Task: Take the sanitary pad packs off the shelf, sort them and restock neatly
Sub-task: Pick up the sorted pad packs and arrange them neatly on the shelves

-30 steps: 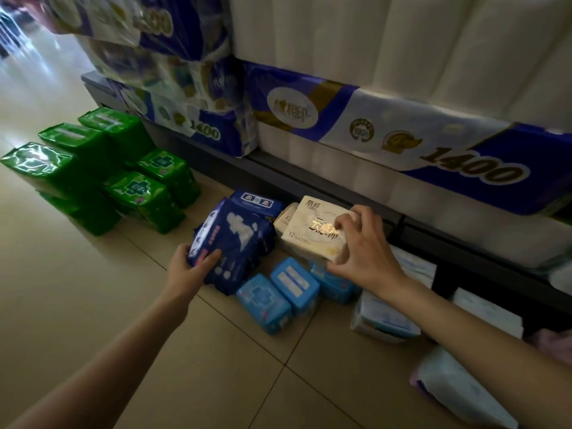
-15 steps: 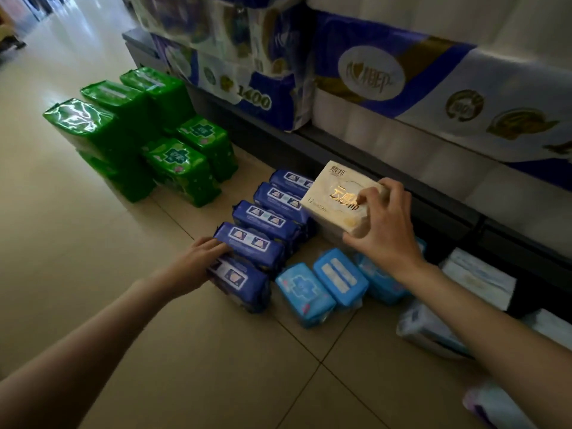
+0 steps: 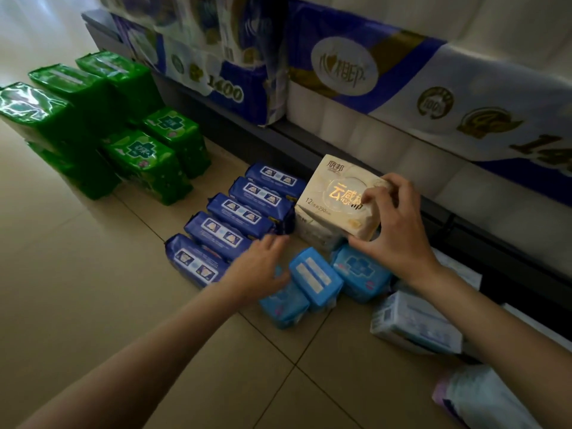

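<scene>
The dark blue packs (image 3: 238,224) now stand in a tidy row of five on the floor (image 3: 93,305), edge to edge, where a second ago the left hand (image 3: 260,267) was still tipping a loose clump of them into line. That hand has since let go and moved right; it hovers with fingers relaxed and holding nothing, just above the light blue packs (image 3: 315,280), which sit in a looser cluster of three. The right hand (image 3: 399,230) keeps its grip on the cream pack (image 3: 337,196) — thumb under the near corner, fingers curled over the far edge — and has carried it slightly up, so it is tilted over another pale pack beneath it, close to the dark lower shelf (image 3: 464,243).

The green packs (image 3: 145,156) are grouped well apart at the far left, and some whitish packs (image 3: 414,320) lie unsorted at the right. Sorting looks well advanced — green and dark blue are done. By my judgement the light blue cluster is next to be squared up, while the cream pack seems bound for its own pile or the shelf.
</scene>
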### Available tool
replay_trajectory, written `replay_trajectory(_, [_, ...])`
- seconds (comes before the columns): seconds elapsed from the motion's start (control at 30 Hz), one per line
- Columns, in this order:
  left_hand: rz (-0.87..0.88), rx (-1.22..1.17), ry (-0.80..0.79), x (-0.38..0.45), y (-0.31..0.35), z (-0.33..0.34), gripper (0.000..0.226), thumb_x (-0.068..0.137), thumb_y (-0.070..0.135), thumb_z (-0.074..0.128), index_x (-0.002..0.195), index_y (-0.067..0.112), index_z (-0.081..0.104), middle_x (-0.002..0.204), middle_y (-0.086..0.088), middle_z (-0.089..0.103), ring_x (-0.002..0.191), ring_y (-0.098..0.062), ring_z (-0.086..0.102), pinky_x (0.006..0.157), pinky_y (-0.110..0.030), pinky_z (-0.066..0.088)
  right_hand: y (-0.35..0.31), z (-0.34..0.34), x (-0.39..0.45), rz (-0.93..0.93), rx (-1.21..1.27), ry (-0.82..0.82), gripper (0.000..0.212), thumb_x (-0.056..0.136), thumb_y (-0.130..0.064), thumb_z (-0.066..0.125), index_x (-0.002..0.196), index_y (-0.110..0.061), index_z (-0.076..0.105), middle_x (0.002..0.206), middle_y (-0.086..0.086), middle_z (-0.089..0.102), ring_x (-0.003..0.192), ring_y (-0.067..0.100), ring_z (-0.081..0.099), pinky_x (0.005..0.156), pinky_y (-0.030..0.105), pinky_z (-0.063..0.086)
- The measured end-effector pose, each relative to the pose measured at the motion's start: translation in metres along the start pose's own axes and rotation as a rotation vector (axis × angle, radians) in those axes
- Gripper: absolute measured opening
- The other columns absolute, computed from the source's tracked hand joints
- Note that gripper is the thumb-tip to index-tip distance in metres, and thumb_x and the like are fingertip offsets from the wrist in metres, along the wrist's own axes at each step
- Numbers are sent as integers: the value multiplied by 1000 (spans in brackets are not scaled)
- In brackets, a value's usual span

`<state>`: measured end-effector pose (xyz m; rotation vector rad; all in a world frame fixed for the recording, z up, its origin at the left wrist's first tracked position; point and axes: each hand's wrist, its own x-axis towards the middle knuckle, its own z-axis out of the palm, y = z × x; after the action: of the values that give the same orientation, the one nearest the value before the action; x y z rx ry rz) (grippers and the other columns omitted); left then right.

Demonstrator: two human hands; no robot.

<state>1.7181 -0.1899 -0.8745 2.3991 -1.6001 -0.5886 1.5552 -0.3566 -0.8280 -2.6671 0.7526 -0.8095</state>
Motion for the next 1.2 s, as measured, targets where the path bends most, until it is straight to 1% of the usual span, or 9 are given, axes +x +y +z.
replay_trajectory(0.13, [-127, 52, -370, 9, 11, 32, 87, 86, 60, 50, 145, 44, -13, 156, 1, 9, 136, -39, 20, 106, -57, 27, 1, -5, -2, -21, -19, 4, 63, 52, -20, 88, 103, -9, 54, 124, 20, 40, 112, 32, 38, 89, 29, 34])
replay_trajectory(0.37, [-86, -187, -423, -4, 42, 62, 78, 89, 50, 53, 145, 45, 0, 156, 1, 10, 139, -33, 21, 113, -50, 20, 1, -8, -6, -54, -24, -48, 64, 49, -17, 89, 102, -10, 54, 123, 21, 42, 109, 35, 42, 85, 31, 39])
replay_trajectory(0.47, [-160, -317, -277, -1, 41, 44, 59, 94, 39, 50, 146, 30, 25, 148, -9, 31, 134, -26, 35, 110, -37, 29, -1, -5, -9, -97, -32, -41, 69, 49, -20, 87, 104, -16, 46, 124, 19, 39, 109, 32, 38, 87, 33, 40])
replay_trajectory(0.57, [-474, -784, 84, 6, 23, 10, 32, 98, 19, 44, 128, 12, 52, 115, -11, 60, 103, -25, 59, 83, -33, 48, -11, 8, -18, -229, -84, -69, 74, 47, -25, 88, 105, -16, 43, 125, 12, 32, 110, 31, 34, 89, 40, 42])
replay_trajectory(0.7, [-635, -1397, 242, 7, 7, -21, 15, 99, 22, 45, 112, 20, 51, 100, -3, 57, 87, -17, 60, 64, -26, 52, -21, 36, -24, -403, -269, -222, 82, 43, -38, 89, 108, -17, 44, 122, 17, 36, 110, 33, 38, 87, 48, 46])
replay_trajectory(0.9, [-465, -1185, 96, 26, 14, -14, 45, 89, 0, 56, 128, 22, 49, 127, -10, 50, 102, -20, 57, 74, -28, 55, -26, 62, -21, -429, -262, -542, 71, 60, -32, 82, 120, -11, 50, 129, 17, 33, 118, 33, 33, 97, 47, 44])
replay_trajectory(1.0, [-482, -1095, 43, 26, 7, -12, 46, 90, -3, 49, 128, 22, 51, 133, -10, 47, 106, -23, 56, 84, -32, 53, -23, 57, -28, -400, -267, -757, 49, 92, -35, 54, 132, -9, 43, 150, 10, 18, 136, 26, 23, 112, 40, 26])
replay_trajectory(1.1, [-467, -896, -11, 26, -2, -18, 43, 92, 2, 44, 127, 26, 53, 133, -9, 48, 106, -21, 57, 84, -30, 53, -21, 55, -29, -422, -278, -696, 43, 100, -37, 29, 131, -13, 46, 149, 5, 28, 138, 21, 24, 118, 42, 11])
replay_trajectory(1.2, [-402, -686, 64, 30, -10, -40, 37, 93, 4, 45, 122, 22, 57, 131, -6, 52, 109, -19, 55, 78, -24, 48, -32, 36, 3, -299, -267, -565, 63, 88, -44, 10, 113, -12, 59, 122, 7, 55, 122, 24, 44, 108, 43, 26])
